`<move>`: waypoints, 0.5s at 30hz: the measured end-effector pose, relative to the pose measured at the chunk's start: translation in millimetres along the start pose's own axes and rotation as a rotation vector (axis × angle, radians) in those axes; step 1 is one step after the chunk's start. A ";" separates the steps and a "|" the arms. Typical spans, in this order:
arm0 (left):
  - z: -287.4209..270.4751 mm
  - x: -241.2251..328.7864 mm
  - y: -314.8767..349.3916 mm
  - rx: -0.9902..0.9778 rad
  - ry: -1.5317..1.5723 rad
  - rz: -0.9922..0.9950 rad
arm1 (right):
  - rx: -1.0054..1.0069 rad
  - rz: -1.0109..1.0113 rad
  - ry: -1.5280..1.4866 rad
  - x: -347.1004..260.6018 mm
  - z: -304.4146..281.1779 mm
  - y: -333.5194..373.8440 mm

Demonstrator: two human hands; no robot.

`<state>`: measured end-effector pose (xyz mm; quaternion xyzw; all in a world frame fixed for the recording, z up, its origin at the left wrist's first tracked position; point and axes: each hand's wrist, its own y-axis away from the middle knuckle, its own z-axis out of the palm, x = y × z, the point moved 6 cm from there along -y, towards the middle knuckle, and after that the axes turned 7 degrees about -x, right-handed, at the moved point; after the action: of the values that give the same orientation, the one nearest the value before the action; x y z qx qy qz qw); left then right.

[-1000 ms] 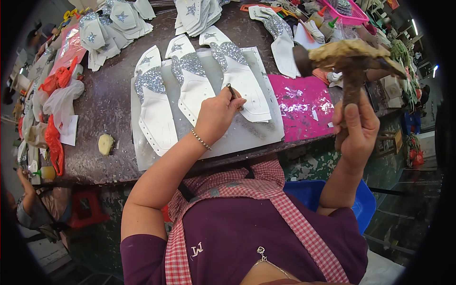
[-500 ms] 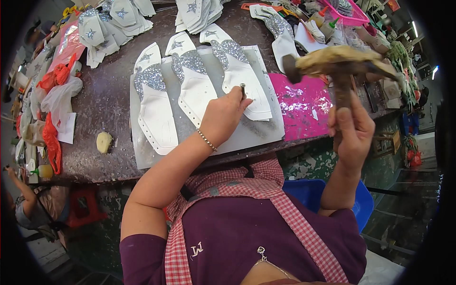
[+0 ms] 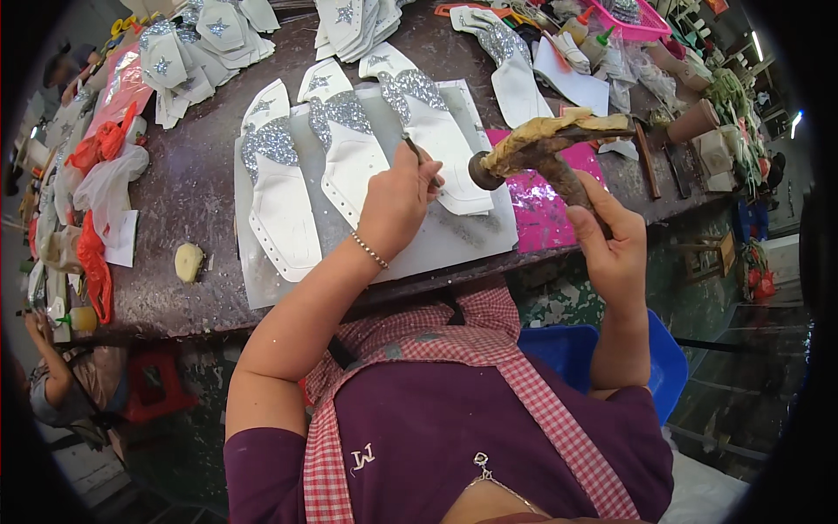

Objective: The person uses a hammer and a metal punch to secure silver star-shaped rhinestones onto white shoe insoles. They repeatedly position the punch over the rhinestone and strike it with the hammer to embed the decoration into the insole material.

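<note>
My left hand is closed around a slim dark metal punch, which tilts over the rightmost cut piece. Whether its lower tip touches the piece is hidden by my fingers. My right hand grips a hammer by its brown handle; the head, wrapped in ragged tan material, hangs in the air right of the punch. Beside the rightmost piece lie a middle piece and a left piece. All three are white with silver glitter bands and stars, and small holes run along some edges. A pale sheet lies beneath them.
Stacks of similar white pieces lie at the far side. A bright pink sheet is under the hammer. Left are a yellowish lump and red plastic bags. Glue bottles and a pink basket stand far right.
My left hand has moved the punch left and slightly away from me, and it leans more. The hammer has come down and left, closer to the punch.
</note>
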<state>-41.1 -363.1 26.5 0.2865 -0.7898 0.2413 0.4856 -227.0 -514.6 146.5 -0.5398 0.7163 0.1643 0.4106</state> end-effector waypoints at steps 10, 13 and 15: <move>5.1 10.5 8.8 -0.047 -0.174 0.102 | 0.077 0.087 -0.182 31.0 2.0 10.5; 4.4 13.3 9.5 -0.036 -0.204 0.127 | 0.075 0.051 -0.165 31.5 3.0 7.8; 4.5 15.5 9.8 -0.043 -0.230 0.153 | 0.107 0.021 -0.209 30.6 -3.7 7.1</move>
<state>-56.3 -362.4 37.6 0.2407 -0.8649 0.2262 0.3780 -237.4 -534.1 123.8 -0.4892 0.6830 0.1855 0.5096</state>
